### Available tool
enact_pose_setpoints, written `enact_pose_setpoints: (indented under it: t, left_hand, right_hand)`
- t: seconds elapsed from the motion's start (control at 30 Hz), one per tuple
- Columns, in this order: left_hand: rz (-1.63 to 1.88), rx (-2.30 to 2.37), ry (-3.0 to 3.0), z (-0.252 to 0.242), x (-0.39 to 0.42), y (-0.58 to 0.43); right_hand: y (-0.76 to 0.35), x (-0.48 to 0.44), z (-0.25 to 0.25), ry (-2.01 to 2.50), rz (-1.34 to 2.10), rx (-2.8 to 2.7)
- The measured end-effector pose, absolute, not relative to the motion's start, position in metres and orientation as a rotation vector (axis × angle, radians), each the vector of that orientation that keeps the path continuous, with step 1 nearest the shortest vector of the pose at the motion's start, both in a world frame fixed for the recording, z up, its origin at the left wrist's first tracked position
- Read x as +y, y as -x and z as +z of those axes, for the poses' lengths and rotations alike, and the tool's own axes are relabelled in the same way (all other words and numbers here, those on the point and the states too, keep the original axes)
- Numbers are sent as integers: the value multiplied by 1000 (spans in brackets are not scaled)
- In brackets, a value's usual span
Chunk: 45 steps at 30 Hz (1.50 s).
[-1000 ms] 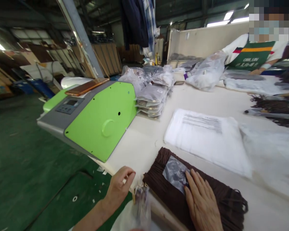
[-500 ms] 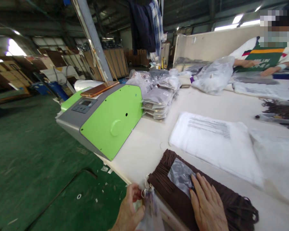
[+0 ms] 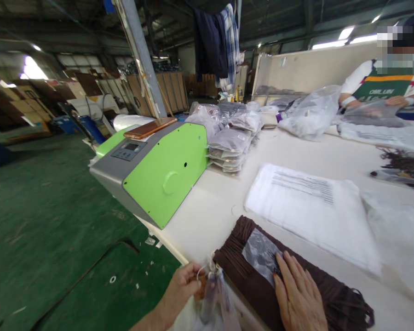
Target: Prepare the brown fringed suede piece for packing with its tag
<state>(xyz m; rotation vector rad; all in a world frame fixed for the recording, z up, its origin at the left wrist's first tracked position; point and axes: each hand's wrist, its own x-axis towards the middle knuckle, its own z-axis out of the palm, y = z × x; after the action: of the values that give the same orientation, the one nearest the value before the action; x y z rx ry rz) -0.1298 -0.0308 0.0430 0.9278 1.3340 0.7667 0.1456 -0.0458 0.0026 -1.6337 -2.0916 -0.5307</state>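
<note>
A dark brown fringed textile (image 3: 251,285) lies folded across the near edge of the table. My right hand (image 3: 300,292) rests flat on it, fingers stretched out and touching a small clear plastic bag (image 3: 260,253) with dark bits inside. At the textile's left corner, my left hand (image 3: 186,285) pinches a thin white string (image 3: 203,272). Beside that hand, clear plastic-wrapped pieces (image 3: 215,294) hang at the table edge, and part of a brownish tag shows behind the fingers.
A green and grey machine (image 3: 165,179) stands on the table's left, with a brown phone-like case (image 3: 151,128) on top. Bagged packs (image 3: 227,149) are stacked beside it. A printed white bag (image 3: 303,202) lies right of centre. Across the table a co-worker (image 3: 382,85) handles a bag.
My left hand has shifted slightly left with the string, and the hanging plastic pieces show more. My right hand stays flat. The co-worker's hands are now on a greyish bag.
</note>
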Motion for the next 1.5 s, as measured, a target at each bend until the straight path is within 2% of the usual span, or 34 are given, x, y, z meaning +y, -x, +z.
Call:
enact_pose_setpoints:
  t: [0.2, 0.43, 0.87, 1.03, 1.13, 1.27, 1.5]
  left_hand:
    - [691, 1241, -763, 44, -37, 121]
    - [738, 869, -405, 36, -30, 129]
    - [632, 516, -344, 20, -59, 117]
    - [908, 317, -175, 38, -43, 119]
    - [949, 361, -125, 46, -31, 121]
    - [707, 612, -411, 60, -24, 123]
    - [541, 914, -828, 121, 20, 125]
  right_hand:
    - [-149, -46, -2, 1616, -525, -2119]
    - [-152, -47, -2, 1628, -514, -2144]
    - [-152, -46, -3, 1630, -540, -2138]
    - [-152, -47, -7, 1646, -511, -2133]
    - [-153, -46, -7, 1631, -531, -2141]
    - [-154, -47, -4, 1632, -520, -2152]
    - [-152, -48, -1, 1624, -511, -2145]
